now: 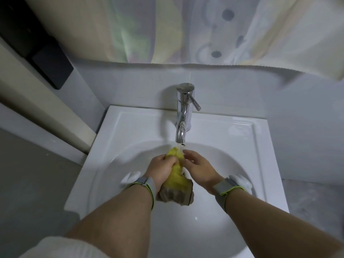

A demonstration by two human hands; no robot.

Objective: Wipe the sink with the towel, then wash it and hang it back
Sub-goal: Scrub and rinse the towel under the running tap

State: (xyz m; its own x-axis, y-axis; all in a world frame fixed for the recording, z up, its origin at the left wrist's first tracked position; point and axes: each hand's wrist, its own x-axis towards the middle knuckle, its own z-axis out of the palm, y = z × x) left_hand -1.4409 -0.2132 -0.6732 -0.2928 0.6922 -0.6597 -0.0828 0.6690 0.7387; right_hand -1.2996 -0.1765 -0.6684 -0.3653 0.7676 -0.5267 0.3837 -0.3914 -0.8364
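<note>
The palms and most fingertips are turned away, and the water under the tap (183, 116) is only a faint blur at the spout. The towel (176, 180) — yellow above, grey-brown below — is bunched over the bowl of the sink (259, 161), its top at twelve o'clock just beneath the spout, its tail hanging toward six. The left hand (161, 170) is clenched around its middle from nine o'clock. The right hand (200, 168) sits at three o'clock, fingers loosely spread — whether they touch the cloth I cannot tell.
</note>
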